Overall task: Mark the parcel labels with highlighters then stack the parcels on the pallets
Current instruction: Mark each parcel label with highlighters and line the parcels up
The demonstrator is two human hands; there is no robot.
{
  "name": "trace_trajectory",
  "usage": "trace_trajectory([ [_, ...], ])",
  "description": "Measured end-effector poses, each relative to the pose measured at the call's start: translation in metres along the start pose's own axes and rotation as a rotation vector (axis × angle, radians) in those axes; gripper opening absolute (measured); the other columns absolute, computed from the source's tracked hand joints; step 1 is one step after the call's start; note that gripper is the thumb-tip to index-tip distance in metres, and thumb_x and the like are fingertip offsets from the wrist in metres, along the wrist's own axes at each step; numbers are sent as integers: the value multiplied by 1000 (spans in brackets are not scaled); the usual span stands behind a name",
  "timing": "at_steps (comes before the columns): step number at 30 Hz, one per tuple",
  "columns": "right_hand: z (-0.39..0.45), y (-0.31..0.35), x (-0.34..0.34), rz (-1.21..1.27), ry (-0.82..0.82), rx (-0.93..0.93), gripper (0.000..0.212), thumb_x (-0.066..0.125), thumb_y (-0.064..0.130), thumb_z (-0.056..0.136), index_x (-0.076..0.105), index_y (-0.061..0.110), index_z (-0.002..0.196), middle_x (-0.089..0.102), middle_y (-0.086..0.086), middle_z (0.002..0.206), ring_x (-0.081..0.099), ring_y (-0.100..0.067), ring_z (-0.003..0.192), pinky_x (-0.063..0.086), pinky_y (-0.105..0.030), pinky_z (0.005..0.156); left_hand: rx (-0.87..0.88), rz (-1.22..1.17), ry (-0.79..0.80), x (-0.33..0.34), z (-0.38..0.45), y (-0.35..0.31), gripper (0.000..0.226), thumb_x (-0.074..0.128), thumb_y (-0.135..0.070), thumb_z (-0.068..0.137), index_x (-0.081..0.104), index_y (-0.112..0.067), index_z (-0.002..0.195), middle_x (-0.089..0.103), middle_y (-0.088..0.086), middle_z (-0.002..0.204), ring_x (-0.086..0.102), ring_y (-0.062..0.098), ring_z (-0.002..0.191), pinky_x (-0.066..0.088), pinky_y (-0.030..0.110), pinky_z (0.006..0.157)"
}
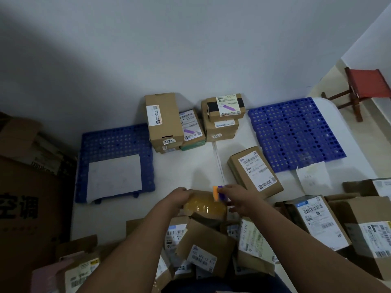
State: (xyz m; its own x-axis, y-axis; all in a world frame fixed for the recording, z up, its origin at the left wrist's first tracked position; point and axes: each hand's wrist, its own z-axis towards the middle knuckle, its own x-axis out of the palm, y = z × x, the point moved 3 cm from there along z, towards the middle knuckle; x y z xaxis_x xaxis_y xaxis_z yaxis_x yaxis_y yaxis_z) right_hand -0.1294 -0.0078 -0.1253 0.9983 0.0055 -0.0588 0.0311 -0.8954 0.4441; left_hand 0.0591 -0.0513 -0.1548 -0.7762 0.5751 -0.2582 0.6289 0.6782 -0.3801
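My left hand point(179, 196) grips the left end of a tape-wrapped brown parcel point(204, 207) at the centre of the view. My right hand point(237, 197) reaches over its right end and holds two highlighters point(218, 192), one orange and one purple. Two blue perforated pallets lie on the white surface: the left pallet point(115, 140) carries a white sheet, the right pallet point(296, 132) is bare. Stacked parcels point(164, 119) and a second stack point(222, 117) stand against the wall between them; two labels there show purple marks.
A labelled parcel point(255, 172) lies right of centre. Several loose parcels point(203, 254) crowd the near edge and right side. A large printed carton point(27, 208) stands at left. A red stool point(364, 89) sits at far right. A paper slip point(313, 176) lies by the right pallet.
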Motion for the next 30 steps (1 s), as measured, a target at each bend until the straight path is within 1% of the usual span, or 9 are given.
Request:
trace_trajectory([
  [2,-1,4,4,-24,-36,-46,37,55,22,98,55,3,131,57,-19,125,55,-25,100,45,-35,83,69,-48,-3,-1,1,-7,42,48,-27,101,46,-17,141,53,12,134,53,26,110,47,33,81],
  [4,-2,7,0,22,-108,-86,31,54,20,100,58,2,125,59,-16,116,55,-27,104,42,-31,73,132,-76,-38,-6,4,-13,43,49,-26,100,47,-22,142,50,10,141,52,27,119,49,36,92],
  [7,0,8,-9,161,-136,-83,7,59,24,97,61,19,102,58,-7,111,54,-26,104,47,-45,94,193,-138,-77,-10,5,-20,34,50,-36,98,54,-38,132,47,7,143,50,29,124,46,40,103],
  [10,6,5,-16,185,-113,-43,26,63,29,94,61,23,119,57,-8,125,53,-26,114,50,-46,87,228,-205,-78,-9,2,-30,23,48,-52,98,55,-47,119,41,6,135,49,30,120,46,43,101],
  [13,9,4,-27,188,-84,7,37,65,29,92,59,19,127,56,-11,126,53,-30,115,50,-41,78,273,-191,-22,-9,-7,-42,42,40,-69,93,56,-43,122,48,5,128,57,25,110,52,41,95],
  [17,3,7,-54,237,-56,88,20,65,23,91,59,12,106,59,-15,110,55,-31,98,45,-38,69,349,30,46,-13,-30,-49,56,28,-72,95,57,-35,125,67,-3,108,60,14,101,47,36,90],
  [20,-2,9,-78,257,-7,124,14,61,16,92,54,12,103,58,-16,106,56,-33,93,44,-38,66,400,60,143,-11,-39,-49,61,47,-75,85,51,-43,136,65,-7,117,57,12,113,43,36,98],
  [24,-7,10,-103,335,34,140,25,58,10,92,53,13,116,58,-18,117,59,-35,92,47,-42,70,444,-56,85,7,-34,-56,59,75,-47,83,51,-46,137,48,-2,131,50,19,122,44,42,103],
  [30,-10,1,-142,438,21,111,35,61,9,91,52,3,124,57,-24,122,63,-41,99,57,-47,65,397,-220,58,62,-26,-94,49,67,-32,93,51,-28,139,68,1,117,68,18,103,60,37,84],
])
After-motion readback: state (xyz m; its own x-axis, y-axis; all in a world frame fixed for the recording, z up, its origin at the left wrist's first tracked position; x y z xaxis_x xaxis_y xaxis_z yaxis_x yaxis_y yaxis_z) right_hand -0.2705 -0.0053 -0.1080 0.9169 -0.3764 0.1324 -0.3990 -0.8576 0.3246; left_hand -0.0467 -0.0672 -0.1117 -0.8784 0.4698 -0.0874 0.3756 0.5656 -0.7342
